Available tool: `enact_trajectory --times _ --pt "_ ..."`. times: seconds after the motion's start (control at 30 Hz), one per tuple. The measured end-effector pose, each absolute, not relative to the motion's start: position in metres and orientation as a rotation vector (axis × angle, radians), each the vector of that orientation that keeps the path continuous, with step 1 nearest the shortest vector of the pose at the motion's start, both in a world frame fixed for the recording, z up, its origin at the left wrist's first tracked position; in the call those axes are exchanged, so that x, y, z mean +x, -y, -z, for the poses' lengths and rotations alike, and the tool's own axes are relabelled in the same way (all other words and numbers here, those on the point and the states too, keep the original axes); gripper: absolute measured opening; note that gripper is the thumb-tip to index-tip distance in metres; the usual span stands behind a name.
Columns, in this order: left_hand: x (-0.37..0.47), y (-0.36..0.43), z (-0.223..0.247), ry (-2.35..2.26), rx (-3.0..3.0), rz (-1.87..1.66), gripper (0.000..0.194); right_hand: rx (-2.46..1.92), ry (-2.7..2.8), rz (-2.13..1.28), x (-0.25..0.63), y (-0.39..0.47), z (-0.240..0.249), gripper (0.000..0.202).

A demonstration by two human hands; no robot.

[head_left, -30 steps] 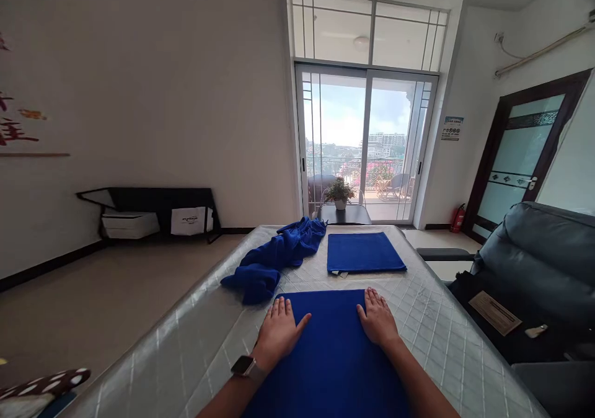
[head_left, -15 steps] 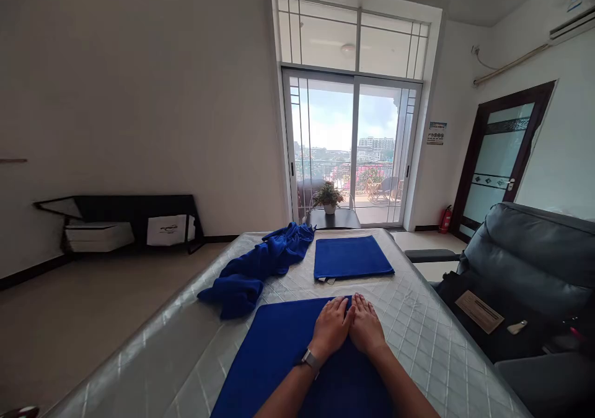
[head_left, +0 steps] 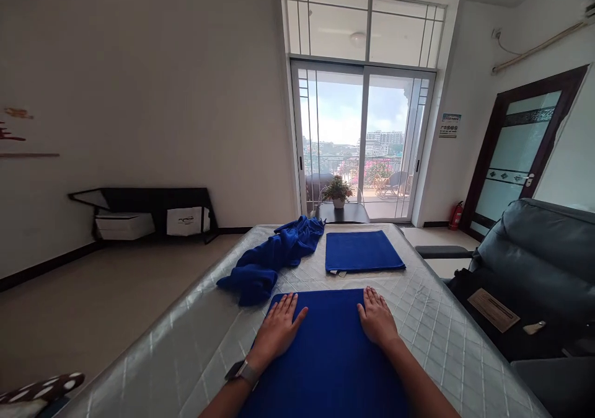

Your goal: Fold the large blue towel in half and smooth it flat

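Note:
A blue cloth (head_left: 328,350) lies flat and smooth in front of me, its near end cut off by the bottom of the view. My left hand (head_left: 277,328) rests on its far left part with the fingers stretched out. At the far right corner my right hand (head_left: 377,317) lies flat, fingers extended. Neither hand grips anything. Beyond them sits a neatly folded blue cloth (head_left: 365,250) with small white tags on its near edge. A crumpled blue cloth (head_left: 274,260) is heaped to its left.
All the cloths lie on a silvery quilted mattress (head_left: 441,343). A dark armchair (head_left: 534,244) stands along the right, with a brown card (head_left: 493,310) on it. Behind the mattress is a small table with a potted plant (head_left: 338,191). A black rack (head_left: 144,201) lies by the left wall.
My hands have moved apart from the middle of the cloth's far edge, the left one toward its left side, the right one staying near the right corner. The view has turned slightly left.

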State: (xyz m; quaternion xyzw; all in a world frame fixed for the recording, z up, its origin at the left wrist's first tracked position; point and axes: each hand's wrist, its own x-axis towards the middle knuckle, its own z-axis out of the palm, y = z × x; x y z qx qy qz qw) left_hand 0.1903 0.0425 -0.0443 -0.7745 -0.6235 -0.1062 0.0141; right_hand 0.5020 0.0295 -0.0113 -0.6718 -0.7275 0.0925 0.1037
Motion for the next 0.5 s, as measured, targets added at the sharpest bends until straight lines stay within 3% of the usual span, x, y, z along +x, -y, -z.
enact_trajectory --times 0.5 --pt "0.173 -0.034 0.039 2.105 -2.288 0.419 0.092 -2.055 2.183 -0.200 0.499 -0.032 0.011 0.071"
